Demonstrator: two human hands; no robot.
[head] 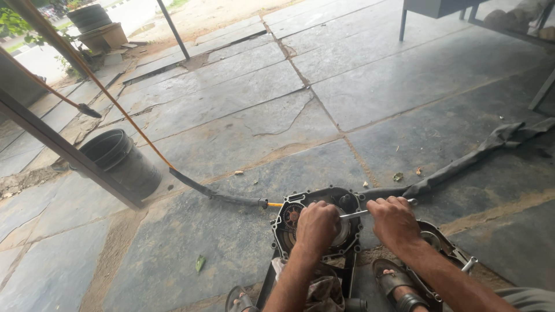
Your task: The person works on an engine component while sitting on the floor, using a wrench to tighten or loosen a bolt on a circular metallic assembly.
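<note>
A dark metal engine case [289,231] with round clutch parts inside lies on the stone floor in front of me. My left hand [317,224] rests closed on top of the round part in its middle. My right hand [393,219] grips the handle of a silver wrench [354,214] whose shaft runs left toward the case's centre. A second dark engine cover [442,242] lies just right of my right forearm. A dirty rag [324,292] lies below the case, between my arms.
A black bucket [122,162] stands at left beside a slanted metal post [58,147]. An orange hose with a black sleeve [219,197] runs to the case. A dark cloth strip [474,153] lies at right. My sandalled feet [399,286] flank the case. A bench leg [402,23] stands far back.
</note>
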